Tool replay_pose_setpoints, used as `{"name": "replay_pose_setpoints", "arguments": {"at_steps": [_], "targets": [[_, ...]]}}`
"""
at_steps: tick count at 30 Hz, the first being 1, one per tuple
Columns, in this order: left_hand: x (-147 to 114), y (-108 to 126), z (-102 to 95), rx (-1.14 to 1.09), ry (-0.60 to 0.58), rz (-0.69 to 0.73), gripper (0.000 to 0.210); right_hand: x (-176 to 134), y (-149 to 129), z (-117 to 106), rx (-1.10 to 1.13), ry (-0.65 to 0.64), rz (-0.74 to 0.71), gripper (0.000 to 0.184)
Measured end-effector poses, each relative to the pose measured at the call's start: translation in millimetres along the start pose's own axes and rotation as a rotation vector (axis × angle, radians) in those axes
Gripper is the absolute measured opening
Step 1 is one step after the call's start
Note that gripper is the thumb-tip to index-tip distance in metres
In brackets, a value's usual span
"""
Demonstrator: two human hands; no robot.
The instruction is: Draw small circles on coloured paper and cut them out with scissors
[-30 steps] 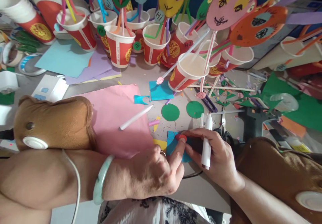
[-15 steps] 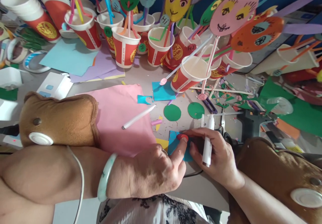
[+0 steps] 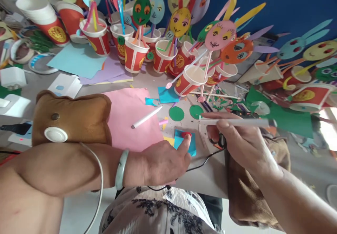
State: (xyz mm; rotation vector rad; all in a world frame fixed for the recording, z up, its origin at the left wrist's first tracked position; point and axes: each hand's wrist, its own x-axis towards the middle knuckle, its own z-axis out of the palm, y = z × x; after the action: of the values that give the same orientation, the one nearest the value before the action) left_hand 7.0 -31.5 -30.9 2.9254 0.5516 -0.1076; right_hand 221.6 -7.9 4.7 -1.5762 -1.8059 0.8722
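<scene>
Where the left hand (image 3: 168,162) extends its index finger, one red disc (image 3: 183,134) lies partly covered by the fingertip, on one blue paper square (image 3: 192,147): one o'clock from that hand, nine o'clock from the right hand (image 3: 243,141). Nearer: left, touching; right, apart. Disc's long axis: none apparent, visible outline rounded. Left: remaining fingers folded; whether they enclose anything, cannot tell. Right: closed on one white marker (image 3: 249,122) between thumb and fingers, its long axis running nine to three o'clock, clear of the square; writing end too blurred to identify. Around the red disc: one green disc (image 3: 176,114) at eleven o'clock, a second green disc (image 3: 196,111) at one; one white pen (image 3: 147,117) at ten, across the edge of a pink sheet (image 3: 126,109).
</scene>
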Motion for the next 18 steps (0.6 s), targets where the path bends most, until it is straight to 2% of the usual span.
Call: {"name": "replay_pose_setpoints", "arguments": {"at_steps": [3, 7, 10, 13, 18], "targets": [[0, -1, 1.0, -0.017, 0.031, 0.017, 0.052, 21, -3, 6, 0.071, -0.092, 0.128, 0.041], [-2, -3, -4.5, -0.045, 0.076, 0.017, 0.045, 34, 5, 19, 0.177, -0.222, 0.099, 0.031], [-4, -4, -10.4, -0.052, 0.047, -0.004, 0.038, 33, 17, 24, 0.24, -0.212, 0.103, 0.029], [-5, -2, -13.2, -0.043, 0.061, -0.027, 0.031, 31, 27, 27, 0.238, -0.209, 0.081, 0.025], [-3, -1, -18.8, -0.033, 0.055, -0.058, 0.023, 32, 31, 27, 0.167, -0.328, 0.015, 0.023]]}}
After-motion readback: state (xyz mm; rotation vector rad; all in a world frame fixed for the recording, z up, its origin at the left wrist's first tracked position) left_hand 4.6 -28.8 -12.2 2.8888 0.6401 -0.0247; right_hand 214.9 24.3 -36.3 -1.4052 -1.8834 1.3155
